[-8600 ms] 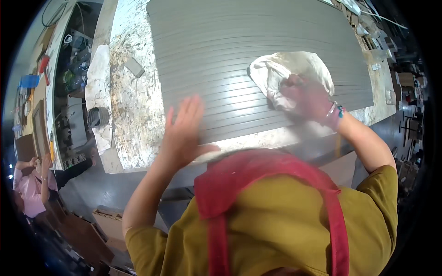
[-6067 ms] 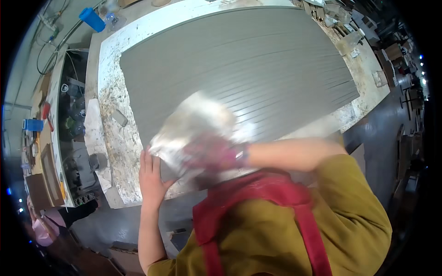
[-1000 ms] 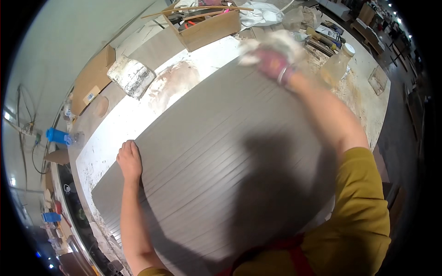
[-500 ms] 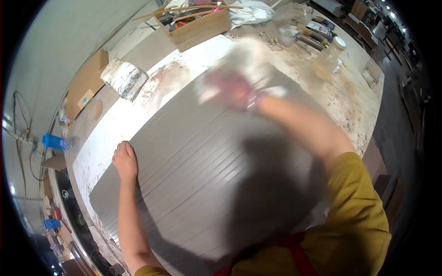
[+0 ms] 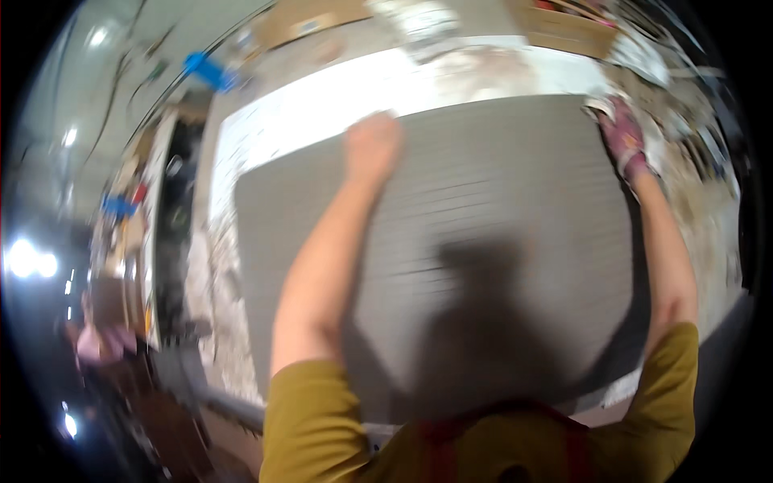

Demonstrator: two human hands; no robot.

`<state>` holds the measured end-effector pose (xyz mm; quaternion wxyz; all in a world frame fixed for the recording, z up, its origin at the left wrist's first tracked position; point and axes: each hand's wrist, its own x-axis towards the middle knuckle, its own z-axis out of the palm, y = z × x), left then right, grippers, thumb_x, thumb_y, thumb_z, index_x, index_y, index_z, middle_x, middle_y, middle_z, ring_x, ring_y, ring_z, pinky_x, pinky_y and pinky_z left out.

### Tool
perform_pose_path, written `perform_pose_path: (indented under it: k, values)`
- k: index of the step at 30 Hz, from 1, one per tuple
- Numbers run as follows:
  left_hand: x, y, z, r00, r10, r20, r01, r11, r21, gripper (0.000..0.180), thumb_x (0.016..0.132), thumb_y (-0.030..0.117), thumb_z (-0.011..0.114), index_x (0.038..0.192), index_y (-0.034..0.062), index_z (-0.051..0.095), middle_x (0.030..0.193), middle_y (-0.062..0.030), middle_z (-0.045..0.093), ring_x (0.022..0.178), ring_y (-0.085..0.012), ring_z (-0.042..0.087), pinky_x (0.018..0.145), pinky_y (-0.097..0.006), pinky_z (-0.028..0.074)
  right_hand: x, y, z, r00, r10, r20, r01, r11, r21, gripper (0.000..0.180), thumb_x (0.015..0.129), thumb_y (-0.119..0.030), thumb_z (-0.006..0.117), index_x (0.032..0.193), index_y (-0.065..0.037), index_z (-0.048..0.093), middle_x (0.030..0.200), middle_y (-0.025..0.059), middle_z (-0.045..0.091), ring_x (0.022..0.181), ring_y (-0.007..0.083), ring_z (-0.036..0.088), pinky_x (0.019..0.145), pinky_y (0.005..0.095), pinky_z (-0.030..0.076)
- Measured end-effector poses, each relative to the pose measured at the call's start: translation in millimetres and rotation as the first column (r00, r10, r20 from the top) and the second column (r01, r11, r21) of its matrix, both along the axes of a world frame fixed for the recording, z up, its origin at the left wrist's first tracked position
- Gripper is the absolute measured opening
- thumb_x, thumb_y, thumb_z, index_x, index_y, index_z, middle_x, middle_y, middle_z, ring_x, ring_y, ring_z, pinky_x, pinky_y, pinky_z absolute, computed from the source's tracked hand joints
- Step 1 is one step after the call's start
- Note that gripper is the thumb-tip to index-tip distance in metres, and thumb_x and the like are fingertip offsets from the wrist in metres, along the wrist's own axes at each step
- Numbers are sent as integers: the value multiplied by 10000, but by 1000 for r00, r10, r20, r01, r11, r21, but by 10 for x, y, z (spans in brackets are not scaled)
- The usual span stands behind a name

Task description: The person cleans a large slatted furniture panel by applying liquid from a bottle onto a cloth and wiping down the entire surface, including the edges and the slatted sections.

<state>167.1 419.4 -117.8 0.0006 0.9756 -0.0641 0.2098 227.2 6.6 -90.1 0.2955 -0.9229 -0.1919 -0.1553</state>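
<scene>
A large grey panel with fine grooves lies flat before me, over a white board on the worktable. My left hand is bare and somewhat blurred, its fingers curled at the panel's far edge. At the far right corner is my right hand, in a maroon glove with a pale cuff. It is closed, and a small whitish bunch, apparently cloth, shows at its fingertips against the corner. How much of it lies under the hand is hidden. My shadow falls across the panel's near half.
Beyond the panel stand a stained white block-like bundle and a wooden box of tools. White plastic wrapping lies right of it. A blue-topped container is at the far left. Cluttered shelving runs along the left.
The view has swung, so the panel now lies straighter before me. My right hand has gone from a blurred sweep over the panel to its far right corner. My left hand stays at the edge.
</scene>
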Motion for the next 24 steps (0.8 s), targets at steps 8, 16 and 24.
perform_pose_path:
  k: [8,16,24]
  values:
    - [-53,-45,21,984,176,-33,-179,973,-143,255,930,238,445,929,60,628,958,-127,639,936,-303,583,886,-503,391,-85,712,-56,991,-119,-55,84,902,-424,542,880,-277,498,1375,-74,409,1372,205,470,1221,387,481,1048,420,364]
    - [22,-37,-4,992,128,11,-123,969,-213,272,939,265,454,950,61,634,985,-127,635,963,-301,576,907,-508,384,-429,-1909,649,965,-254,72,254,967,11,593,875,-215,638,1385,-7,417,1259,166,575,1129,239,552,964,330,424]
    - [-186,651,6,976,-131,177,142,989,-50,370,915,312,505,1214,108,583,1175,-125,595,1121,-328,543,1001,-471,368,-1259,487,593,980,135,-148,-182,909,-376,609,836,-271,626,1393,-123,429,1402,176,449,1321,359,388,1087,396,322]
